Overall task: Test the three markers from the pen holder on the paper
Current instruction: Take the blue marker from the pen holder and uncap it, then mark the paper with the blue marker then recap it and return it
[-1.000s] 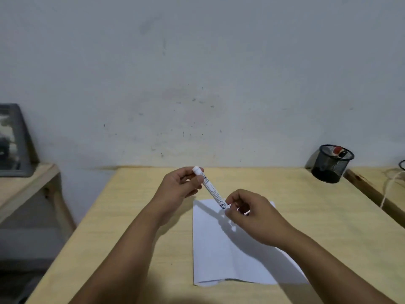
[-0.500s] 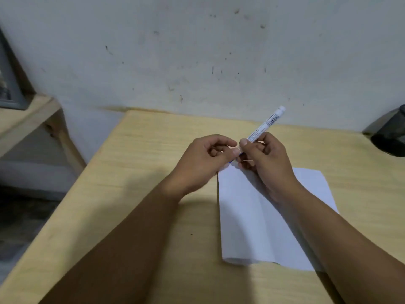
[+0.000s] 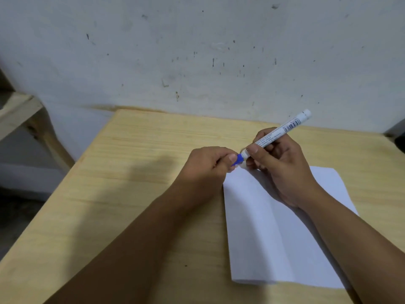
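A white marker (image 3: 282, 129) with a barcode label slants up to the right above the far edge of the white paper (image 3: 274, 238). My right hand (image 3: 280, 165) grips its barrel near the lower end. My left hand (image 3: 206, 167) pinches the blue cap (image 3: 238, 159) at that end, and the cap sits against the barrel. The paper lies flat on the wooden table (image 3: 131, 194), creased down its middle, with no marks visible on it. The pen holder is only a dark sliver at the right edge (image 3: 400, 140).
A stained white wall (image 3: 197, 51) stands right behind the table. At the left, a second wooden table (image 3: 17, 110) with a slanted leg stands apart across a gap of floor.
The view has tilted down and left, pushing the pen holder almost out of sight. The marker flipped from pointing up-left to up-right; my right hand now holds the barrel and my left pinches the blue cap.
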